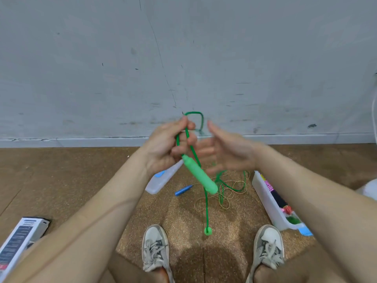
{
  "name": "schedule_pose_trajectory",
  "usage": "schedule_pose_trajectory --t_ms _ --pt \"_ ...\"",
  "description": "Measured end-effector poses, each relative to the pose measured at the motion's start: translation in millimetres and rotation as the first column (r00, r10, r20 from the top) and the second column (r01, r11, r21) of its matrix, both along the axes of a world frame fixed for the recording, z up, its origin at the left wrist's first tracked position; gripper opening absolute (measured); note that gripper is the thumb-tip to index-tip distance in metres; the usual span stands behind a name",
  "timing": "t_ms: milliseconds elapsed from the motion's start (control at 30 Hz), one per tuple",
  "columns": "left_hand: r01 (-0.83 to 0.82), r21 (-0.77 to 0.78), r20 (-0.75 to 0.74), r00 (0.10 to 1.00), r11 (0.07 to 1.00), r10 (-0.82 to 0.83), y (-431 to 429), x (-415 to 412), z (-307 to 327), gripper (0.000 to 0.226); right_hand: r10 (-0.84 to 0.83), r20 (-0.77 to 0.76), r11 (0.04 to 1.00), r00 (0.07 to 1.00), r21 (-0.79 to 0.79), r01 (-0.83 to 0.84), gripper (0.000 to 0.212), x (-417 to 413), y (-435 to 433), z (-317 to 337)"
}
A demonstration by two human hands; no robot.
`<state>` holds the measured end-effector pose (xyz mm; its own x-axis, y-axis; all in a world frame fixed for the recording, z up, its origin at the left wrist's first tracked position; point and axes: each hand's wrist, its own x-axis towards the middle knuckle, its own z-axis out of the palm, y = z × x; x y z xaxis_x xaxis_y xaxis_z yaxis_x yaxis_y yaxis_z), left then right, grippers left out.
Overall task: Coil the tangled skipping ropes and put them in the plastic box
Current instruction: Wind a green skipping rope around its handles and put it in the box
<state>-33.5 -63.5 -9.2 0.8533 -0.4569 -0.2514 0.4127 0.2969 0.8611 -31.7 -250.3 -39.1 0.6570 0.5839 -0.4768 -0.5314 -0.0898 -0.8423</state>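
Note:
My left hand [169, 144] pinches the cord of a green skipping rope [192, 152], with a loop standing above the fingers. One green handle [201, 175] hangs just below that hand. The other green handle [208, 231] dangles lower, near the floor between my shoes. My right hand [226, 150] is blurred, fingers spread, close beside the rope; I cannot tell whether it touches the cord. The rest of the green cord trails into a tangle with a thin speckled rope [226, 193] on the floor. The plastic box [269, 201] stands at right, holding coloured ropes.
The box's lid [161, 180] lies on the cork floor behind my left hand. A blue handle [183, 190] lies beside it. A printed carton [18, 242] lies at lower left. The grey wall runs across the back. My shoes [156, 248] are at the bottom.

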Motion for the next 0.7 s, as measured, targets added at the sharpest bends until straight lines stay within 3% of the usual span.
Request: schedule_pose_trajectory --t_ms 67,100,167,233,300,333,367,400,533,633,667,700 --pt "-0.032 -0.067 -0.029 0.999 0.997 0.030 5 7 7 0.030 0.264 -0.018 0.964 0.964 -0.035 -0.265 0.076 -11 18 -14" --pt "-0.050 -0.058 -0.026 0.998 0.997 0.049 7 10 9 0.031 0.317 -0.012 0.947 0.948 -0.061 -0.317 0.065 -16 23 -17" --pt "-0.105 0.027 0.007 0.994 0.994 0.105 15 14 12 0.037 0.274 -0.015 0.960 0.962 -0.054 -0.275 0.038 -21 26 -15" --pt "-0.158 0.267 0.113 0.985 0.951 0.132 24 16 15 0.045 0.115 -0.008 0.993 0.993 0.003 -0.115 0.026 -21 27 -6" --pt "-0.231 0.643 0.292 0.955 0.730 0.045 33 16 17 0.052 0.009 0.056 0.999 0.998 0.042 -0.012 0.022 -18 26 6" --pt "-0.276 0.764 0.349 0.937 0.583 -0.015 37 15 17 0.055 -0.017 0.099 0.998 0.995 0.056 0.012 0.024 -16 26 12" --pt "-0.311 0.810 0.379 0.925 0.497 -0.039 41 15 16 0.058 -0.044 0.131 0.997 0.990 0.074 0.034 0.029 -13 25 17" --pt "-0.323 0.806 0.381 0.924 0.496 -0.016 45 16 16 0.060 -0.072 0.143 0.993 0.987 0.101 0.057 0.035 -10 23 23" --pt "-0.266 0.614 0.288 0.952 0.743 0.104 56 18 17 0.047 -0.192 0.052 0.936 0.980 0.309 0.167 0.046 -2 19 39" --pt "-0.107 0.377 0.243 0.970 0.920 0.013 50 12 0 0.016 -0.287 -0.051 0.822 0.957 0.499 0.273 0.031 1 21 51" --pt "-0.025 0.297 0.218 0.975 0.955 -0.042 45 7 -10 0.012 -0.323 -0.067 0.776 0.944 0.552 0.305 0.027 1 22 56" --pt "0.069 0.241 0.184 0.976 0.968 -0.115 39 2 -20 0.024 -0.359 -0.081 0.725 0.930 0.603 0.333 0.026 1 22 62"
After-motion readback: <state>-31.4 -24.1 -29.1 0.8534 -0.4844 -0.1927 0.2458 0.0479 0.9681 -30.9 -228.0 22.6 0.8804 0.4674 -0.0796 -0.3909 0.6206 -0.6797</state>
